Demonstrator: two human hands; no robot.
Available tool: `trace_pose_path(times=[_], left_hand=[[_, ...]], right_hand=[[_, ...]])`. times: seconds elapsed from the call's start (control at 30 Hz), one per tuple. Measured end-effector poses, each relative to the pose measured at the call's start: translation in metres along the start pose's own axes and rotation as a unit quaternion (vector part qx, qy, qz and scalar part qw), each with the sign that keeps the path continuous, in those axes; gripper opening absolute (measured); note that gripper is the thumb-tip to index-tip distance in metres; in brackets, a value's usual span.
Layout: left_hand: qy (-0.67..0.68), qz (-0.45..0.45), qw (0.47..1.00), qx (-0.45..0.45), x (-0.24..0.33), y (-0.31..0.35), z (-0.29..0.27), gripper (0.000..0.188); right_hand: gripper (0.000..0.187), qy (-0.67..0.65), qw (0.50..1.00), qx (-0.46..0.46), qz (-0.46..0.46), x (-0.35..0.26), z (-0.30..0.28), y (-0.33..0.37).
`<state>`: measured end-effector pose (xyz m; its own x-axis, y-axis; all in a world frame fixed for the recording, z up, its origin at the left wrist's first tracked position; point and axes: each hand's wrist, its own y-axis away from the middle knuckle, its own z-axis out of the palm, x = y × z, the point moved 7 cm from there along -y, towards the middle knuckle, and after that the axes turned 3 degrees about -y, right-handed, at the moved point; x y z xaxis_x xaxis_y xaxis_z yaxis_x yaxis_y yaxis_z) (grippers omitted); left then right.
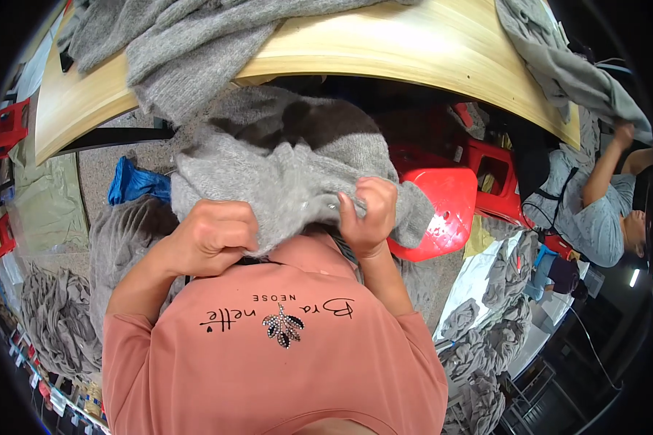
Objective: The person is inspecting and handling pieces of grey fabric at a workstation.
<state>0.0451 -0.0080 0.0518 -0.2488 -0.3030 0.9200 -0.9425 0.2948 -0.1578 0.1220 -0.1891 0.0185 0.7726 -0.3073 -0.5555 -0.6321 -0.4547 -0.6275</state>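
Observation:
A grey knit garment [232, 174] lies bunched across my lap, its far part in the shadow below the table edge. My left hand [221, 235] is closed on the near left edge of the knit, knuckles up. On the other side my right hand [370, 216] grips the same fabric, its thumb raised and fingers curled in. Between the two hands the cloth is gathered in folds. What the fingertips pinch is partly hidden by the hands.
Ahead stands a pale wooden table [384, 36] with more grey knitwear [196, 43] on it. A red plastic stool [442, 206] is to my right, and a blue bag [138, 181] lies left. Piles of grey garments [58, 312] lie on both sides. Another person [588, 196] handles cloth at far right.

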Motion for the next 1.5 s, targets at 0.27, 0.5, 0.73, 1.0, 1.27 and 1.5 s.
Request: trace_pose_path(times=[0.27,0.5,0.73,1.0,1.27,1.5], left_hand=[[0.025,-0.017,0.999,0.008,-0.003,0.009,-0.006,0.016],[0.036,-0.108,0.989,0.091,-0.028,0.0,0.001,0.008],[0.228,-0.297,0.919,0.12,-0.065,0.011,0.006,0.009],[0.299,-0.335,0.87,0.205,-0.091,0.019,-0.013,0.011],[0.379,-0.339,0.827,0.241,-0.109,0.024,-0.01,0.008],[0.37,-0.357,0.823,0.241,-0.123,0.027,-0.01,0.008]], right_hand=[[0.023,-0.119,0.985,-0.045,0.115,0.015,0.01,0.0],[0.021,-0.315,0.92,-0.225,0.067,-0.042,0.056,-0.027],[0.005,-0.403,0.835,-0.314,0.203,-0.024,0.09,-0.001],[0.003,-0.401,0.765,-0.32,0.389,0.027,0.097,0.027],[0.005,-0.5,0.644,-0.284,0.504,0.039,0.089,0.032],[0.004,-0.546,0.637,-0.223,0.497,0.041,0.09,0.033]])
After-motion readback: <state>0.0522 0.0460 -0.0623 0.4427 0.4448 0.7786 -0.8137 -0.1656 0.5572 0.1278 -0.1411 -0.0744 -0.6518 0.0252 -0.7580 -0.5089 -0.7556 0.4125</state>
